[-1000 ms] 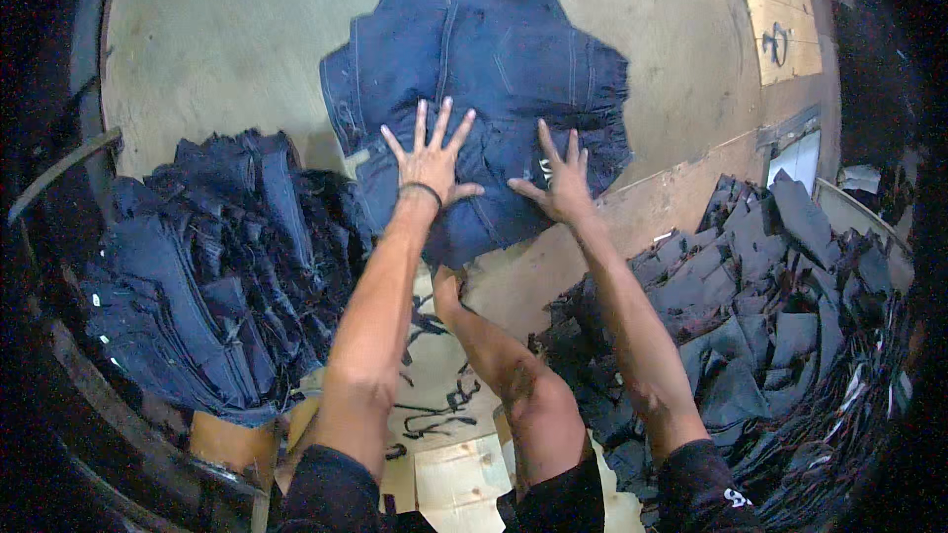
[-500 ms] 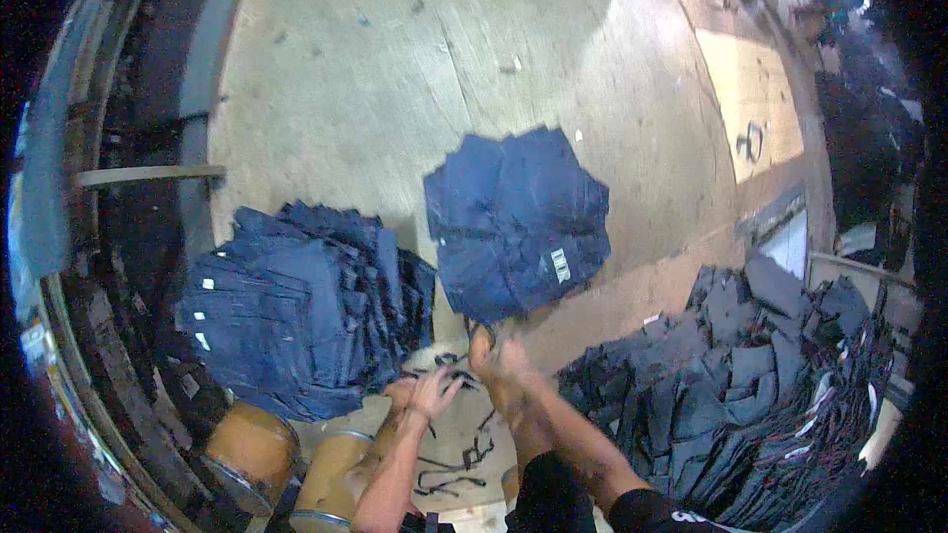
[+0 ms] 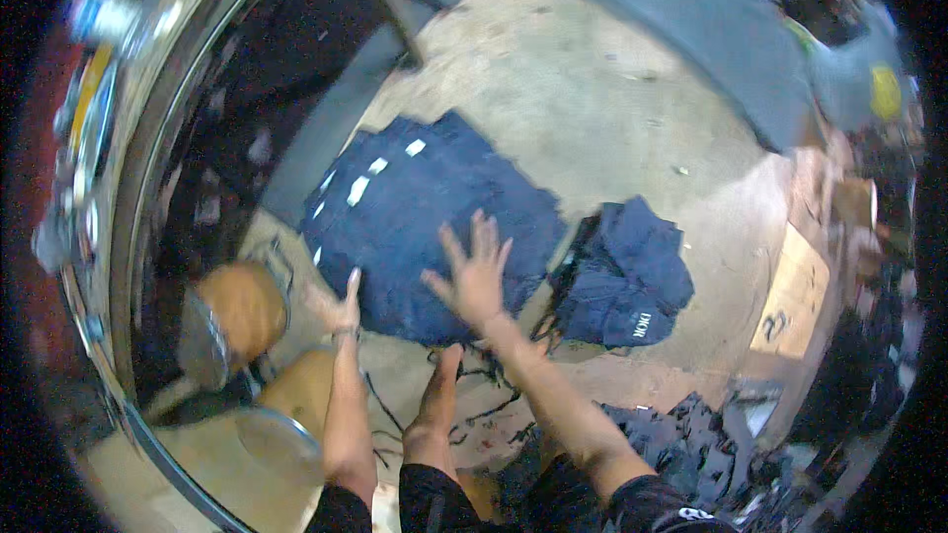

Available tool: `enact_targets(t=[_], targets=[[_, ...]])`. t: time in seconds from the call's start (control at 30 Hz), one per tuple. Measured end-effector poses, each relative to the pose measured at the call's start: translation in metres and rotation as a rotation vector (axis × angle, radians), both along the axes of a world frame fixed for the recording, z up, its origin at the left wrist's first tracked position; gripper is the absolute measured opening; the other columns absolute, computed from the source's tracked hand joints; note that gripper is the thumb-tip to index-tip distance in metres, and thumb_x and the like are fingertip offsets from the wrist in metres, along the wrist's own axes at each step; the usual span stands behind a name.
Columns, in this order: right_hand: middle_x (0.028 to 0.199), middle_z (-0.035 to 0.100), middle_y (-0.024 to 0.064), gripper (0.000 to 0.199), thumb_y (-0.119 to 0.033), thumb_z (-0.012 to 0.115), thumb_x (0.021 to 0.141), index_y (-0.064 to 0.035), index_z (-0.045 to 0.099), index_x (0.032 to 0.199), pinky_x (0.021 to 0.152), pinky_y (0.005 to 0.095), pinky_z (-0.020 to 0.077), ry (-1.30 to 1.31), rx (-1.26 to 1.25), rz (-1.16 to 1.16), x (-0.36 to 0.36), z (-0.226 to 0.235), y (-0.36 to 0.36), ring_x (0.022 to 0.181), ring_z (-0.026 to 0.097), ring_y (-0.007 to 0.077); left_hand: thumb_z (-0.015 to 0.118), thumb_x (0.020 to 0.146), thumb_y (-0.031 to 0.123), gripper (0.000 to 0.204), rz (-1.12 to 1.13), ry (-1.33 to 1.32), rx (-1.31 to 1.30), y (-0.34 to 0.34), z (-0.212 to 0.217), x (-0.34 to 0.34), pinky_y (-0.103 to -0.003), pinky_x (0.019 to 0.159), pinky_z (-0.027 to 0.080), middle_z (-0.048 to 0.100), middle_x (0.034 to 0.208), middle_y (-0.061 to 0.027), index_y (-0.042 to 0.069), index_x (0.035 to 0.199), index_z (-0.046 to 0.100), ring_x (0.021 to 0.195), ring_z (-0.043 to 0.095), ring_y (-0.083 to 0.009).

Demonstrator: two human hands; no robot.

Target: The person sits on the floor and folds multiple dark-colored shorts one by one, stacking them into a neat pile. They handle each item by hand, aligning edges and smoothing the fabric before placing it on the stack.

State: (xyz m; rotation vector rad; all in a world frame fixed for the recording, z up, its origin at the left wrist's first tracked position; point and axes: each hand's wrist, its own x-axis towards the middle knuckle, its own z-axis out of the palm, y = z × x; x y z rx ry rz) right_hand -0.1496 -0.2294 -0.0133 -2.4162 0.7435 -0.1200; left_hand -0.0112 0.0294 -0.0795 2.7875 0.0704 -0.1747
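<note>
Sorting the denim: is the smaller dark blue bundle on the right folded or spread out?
Folded, loosely. The smaller denim bundle lies as a compact layered heap on the floor, apart from the right hand.

Garment workshop: stacks of dark blue denim pieces (image 3: 415,227) on bare concrete floor (image 3: 612,109).

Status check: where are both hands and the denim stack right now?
Right hand spread flat on big dark denim stack. Left hand open at stack's near-left edge. Smaller folded denim bundle to the right, apart. Nothing blocking.
</note>
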Motion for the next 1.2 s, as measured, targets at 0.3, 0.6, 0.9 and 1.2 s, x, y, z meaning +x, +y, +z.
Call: enact_targets(t=[0.3, 0.6, 0.9, 1.2], targets=[[0.171, -0.001, 0.0278, 0.12, -0.075, 0.077, 0.073, -0.0264, 0.021, 0.167, 0.113, 0.0813, 0.0115, 0.355, -0.193, 0.103, 0.022, -0.124, 0.008, 0.154, -0.001, 0.0576, 0.085, 0.071, 0.067, 0.136, -0.113, 0.14, -0.251, -0.019, -0.082, 0.01, -0.056, 0.125, 0.022, 0.016, 0.163, -0.0386, -0.003, 0.163, 0.013, 0.151, 0.02, -0.0534], [0.171, 0.001, 0.0281, 0.122, -0.073, 0.08, 0.071, -0.0289, 0.018, 0.167, 0.116, 0.0783, 0.0144, 0.475, -0.016, 0.143, 0.021, -0.103, -0.025, 0.155, 0.004, 0.0562, 0.081, 0.082, 0.057, 0.099, 0.304, 0.211, -0.716, 0.033, -0.08, 0.103, -0.047, 0.11, 0.044, 0.051, 0.146, -0.0321, -0.001, 0.151, 0.04, 0.132, 0.054, -0.0444], [0.149, 0.046, 0.0317, 0.095, -0.062, 0.071, 0.089, 0.0002, 0.038, 0.153, 0.116, 0.0502, 0.0356, 0.543, 0.651, -0.327, 0.108, 0.011, 0.044, 0.14, 0.044, 0.04, 0.084, 0.085, 0.037, 0.055, -0.204, 0.63, -0.848, 0.046, 0.053, 0.067, -0.044, 0.097, 0.05, 0.071, 0.117, -0.0209, -0.003, 0.117, 0.066, 0.109, 0.067, -0.032], [0.126, 0.07, 0.0167, 0.044, -0.023, 0.067, 0.1, 0.0019, 0.06, 0.135, 0.103, 0.0388, 0.0483, 0.435, 0.721, -0.587, 0.107, 0.119, 0.071, 0.114, 0.065, 0.0292, 0.078, 0.091, 0.041, 0.078, 0.032, 0.283, -0.936, 0.02, -0.044, 0.174, -0.044, 0.115, 0.041, 0.055, 0.149, -0.0229, -0.001, 0.15, 0.047, 0.138, 0.053, -0.0349]])
